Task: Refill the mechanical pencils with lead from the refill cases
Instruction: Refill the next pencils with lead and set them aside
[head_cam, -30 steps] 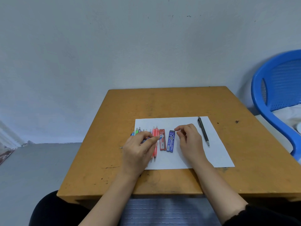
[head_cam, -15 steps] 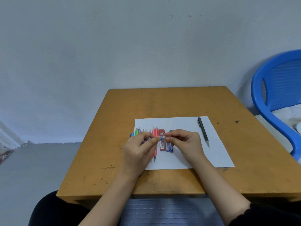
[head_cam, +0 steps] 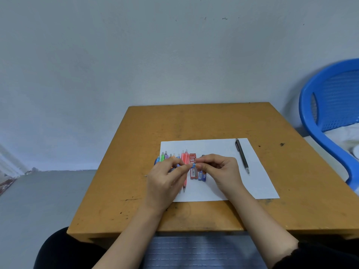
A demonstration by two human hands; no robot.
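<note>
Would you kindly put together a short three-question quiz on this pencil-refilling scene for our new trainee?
1. True or false: the slim black pencil lies on the white paper sheet, apart from both hands.
2. Which lies nearer the row of coloured plastic pencils: A, the red flat refill case, or B, the blue flat refill case?
3. Fill in: the left hand and right hand both pinch the held plastic pencil, whose visible end is ___.
Key: 1 true; 2 A; 3 blue.

blue refill case [head_cam: 202, 174] — mostly covered | chair [head_cam: 306, 117] — cut by right edge
</note>
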